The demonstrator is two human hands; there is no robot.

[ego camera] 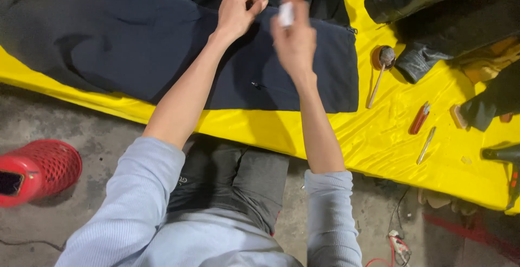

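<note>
mallet [381, 67] right of garment [135, 44] | red tool [420, 118] | basket [38, 169] on floor

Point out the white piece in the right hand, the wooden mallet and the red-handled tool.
White piece [286, 14], head view: on its exposed top above the right hand's fingers.
Mallet [375, 88], head view: on the middle of its wooden handle.
Red-handled tool [418, 119], head view: on the red handle.

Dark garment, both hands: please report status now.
Left hand pinching dark garment at its top edge. Right hand holding small white object above it. Nothing between the hands.
</note>
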